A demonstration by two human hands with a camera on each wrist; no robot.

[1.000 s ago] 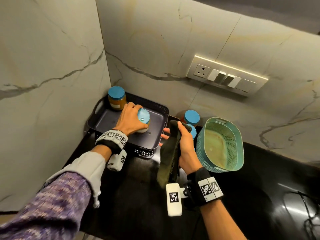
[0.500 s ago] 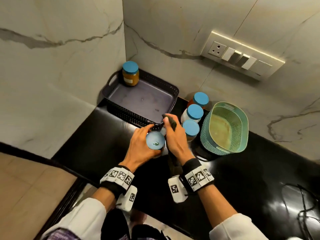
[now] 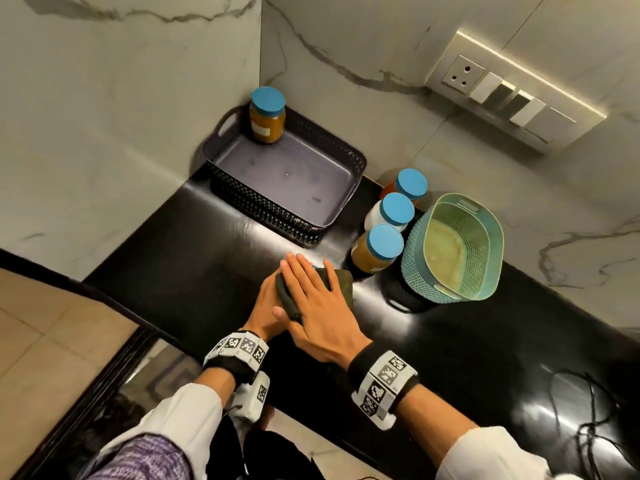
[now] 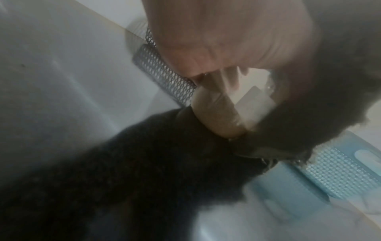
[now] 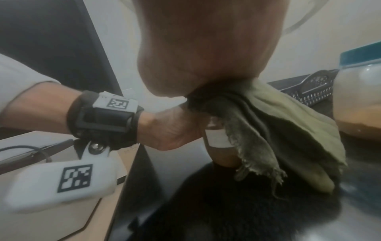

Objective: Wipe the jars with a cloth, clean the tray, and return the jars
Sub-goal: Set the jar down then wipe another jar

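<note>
On the black counter, in front of the tray, my left hand (image 3: 266, 303) grips a brown jar (image 5: 218, 138) round its side. My right hand (image 3: 313, 299) lies flat on top of it, fingers straight, pressing the dark green cloth (image 3: 341, 284) onto the blue lid. The cloth (image 5: 278, 130) drapes down the jar's right side and hides most of it. The dark grey tray (image 3: 360, 161) sits in the wall corner with one blue-lidded jar (image 3: 267, 116) in its far left corner. Three more blue-lidded jars (image 3: 396, 211) stand in a row right of the tray.
A teal perforated basket (image 3: 498, 237) stands right of the three jars, close to my right hand. A switch panel (image 3: 512, 98) is on the back wall. Dark cables (image 3: 588, 438) lie on the counter at the right. The counter's front edge runs just behind my wrists.
My left hand lifted the jar out of the tray and set it on the counter in front. My right hand brought the cloth over and now lies flat on the lid.
</note>
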